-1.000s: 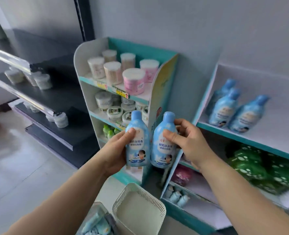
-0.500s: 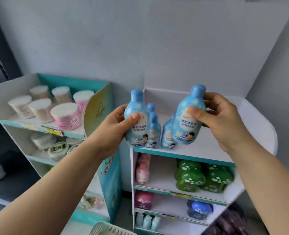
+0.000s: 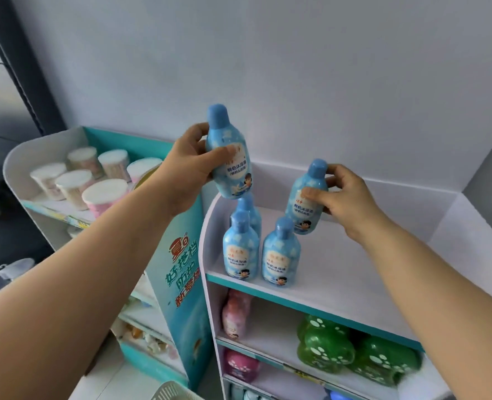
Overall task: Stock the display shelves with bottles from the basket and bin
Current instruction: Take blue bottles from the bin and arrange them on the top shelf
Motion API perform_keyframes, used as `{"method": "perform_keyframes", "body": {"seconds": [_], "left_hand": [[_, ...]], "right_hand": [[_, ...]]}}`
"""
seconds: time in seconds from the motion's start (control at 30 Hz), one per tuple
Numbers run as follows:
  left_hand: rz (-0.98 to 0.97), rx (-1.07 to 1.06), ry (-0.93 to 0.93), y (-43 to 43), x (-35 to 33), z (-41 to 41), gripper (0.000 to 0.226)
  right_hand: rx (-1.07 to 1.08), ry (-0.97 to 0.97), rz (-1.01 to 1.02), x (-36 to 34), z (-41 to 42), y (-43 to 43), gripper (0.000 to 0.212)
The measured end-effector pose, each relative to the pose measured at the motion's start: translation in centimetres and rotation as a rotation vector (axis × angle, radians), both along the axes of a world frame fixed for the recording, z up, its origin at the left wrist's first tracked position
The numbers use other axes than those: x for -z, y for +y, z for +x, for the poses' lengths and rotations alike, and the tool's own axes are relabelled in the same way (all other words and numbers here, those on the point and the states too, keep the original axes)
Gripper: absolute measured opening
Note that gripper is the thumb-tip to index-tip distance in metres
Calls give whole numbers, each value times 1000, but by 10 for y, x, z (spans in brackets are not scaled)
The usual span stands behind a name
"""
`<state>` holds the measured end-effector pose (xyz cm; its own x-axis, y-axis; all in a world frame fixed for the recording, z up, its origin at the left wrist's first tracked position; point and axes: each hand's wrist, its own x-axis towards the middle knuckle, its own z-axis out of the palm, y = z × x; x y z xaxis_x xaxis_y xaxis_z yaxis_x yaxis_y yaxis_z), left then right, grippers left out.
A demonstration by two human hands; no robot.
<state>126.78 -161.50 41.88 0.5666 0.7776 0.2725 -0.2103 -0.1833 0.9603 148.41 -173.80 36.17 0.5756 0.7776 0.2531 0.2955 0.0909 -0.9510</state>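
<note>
The right hand (image 3: 346, 197) pinches a bottle (image 3: 307, 197) over the shelf (image 3: 354, 278), two o'clock of the trio (image 3: 281, 255) — apparently filling the gap; the left hand (image 3: 190, 168) grips a spare (image 3: 230, 166) clear above.

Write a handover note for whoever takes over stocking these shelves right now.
Left grip holds the left bottle, raised above the left edge of the top shelf.
Right grip holds the right bottle low at the shelf's back; contact unclear.
Done: three bottles stand on that shelf.
Left: set both down, then fetch more from the basket.
</note>
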Motion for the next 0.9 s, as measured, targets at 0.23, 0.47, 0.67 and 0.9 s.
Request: {"method": "perform_keyframes", "body": {"seconds": [0.23,0.47,0.67,0.9], "left_hand": [[-13,-59,16,15,9,-15,32],[-27,-3,-11,22,12,-21,30],[-63,81,-9,31,4,-14,33],[-19,361,-111,24,-20,27,44]], "right_hand": [[-159,-96,-122,23,-14,63,33],[-199,-202,-159,38,-22,85,31],[-189,-300,-208,17,-13,74,48],[-463,-209,24,-82,-34,54,50]]}}
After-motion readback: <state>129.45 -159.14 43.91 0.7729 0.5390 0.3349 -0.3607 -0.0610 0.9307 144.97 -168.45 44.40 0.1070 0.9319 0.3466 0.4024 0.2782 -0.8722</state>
